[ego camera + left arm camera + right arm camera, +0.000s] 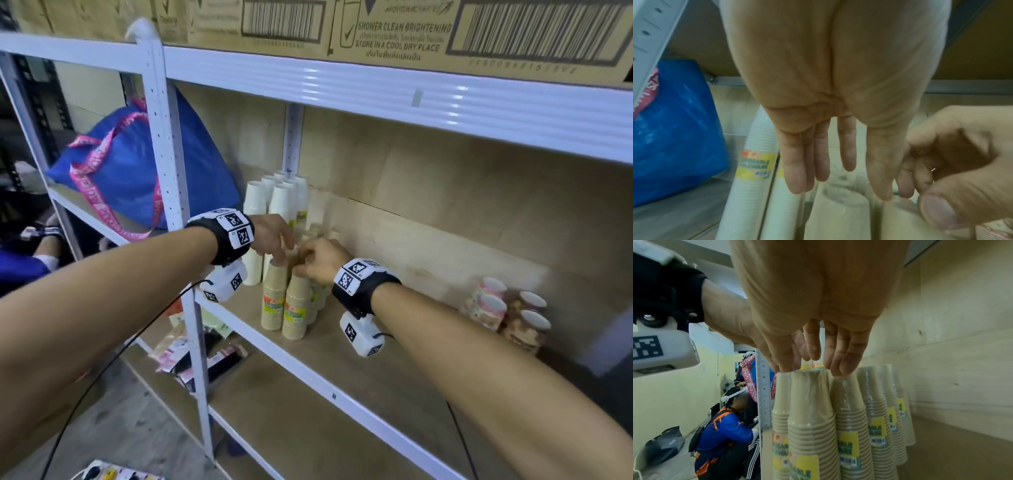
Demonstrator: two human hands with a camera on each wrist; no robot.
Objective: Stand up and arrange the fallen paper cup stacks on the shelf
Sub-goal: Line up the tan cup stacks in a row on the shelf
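Left hand fingers straight, relaxed, tips resting on top of front-left kraft cup stack. Right hand just beside it, fingers curled down onto tops of neighbouring kraft stacks, thumb bent; firm grip or mere touch, cannot tell. Kraft stacks upright, wrapped, clustered near shelf front edge, left end. White cup stacks upright behind, toward back left corner. Patterned cups lying well apart, right end.

Both forearms reach forward; left hand fingers extended downward, right hand fingers seemingly loosely curled beside it.
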